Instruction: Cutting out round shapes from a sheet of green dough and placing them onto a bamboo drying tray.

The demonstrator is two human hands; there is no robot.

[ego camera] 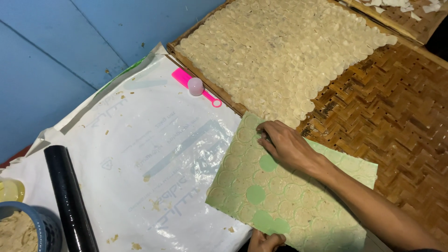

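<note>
Green plastic sheet (298, 196), pale and covered with thin cream-coloured dough rounds, lies partly on the white plastic work cover (140, 154) and partly on the woven bamboo tray (396, 116). Several rounds are gone, leaving bare green circles.

Head view: right hand (287, 144) rests flat on the upper part of the sheet, palm down, fingers extended and close together, fingertips pressing on a dough round near the sheet's top corner. It is not closed around anything; contact is by the fingertips only. Left hand (265, 241) shows only in part at the bottom edge, at the sheet's near border; fingers appear curled at that edge, but whether they pinch the sheet cannot be told.

Beyond the sheet, a dense layer of cream rounds (280, 51) covers the tray. A pink scoop (196, 86) lies on the white cover near the tray rim. A black rolling pin (70, 200) lies at lower left, beside a blue bowl (44, 228) of crumbly dough.
</note>
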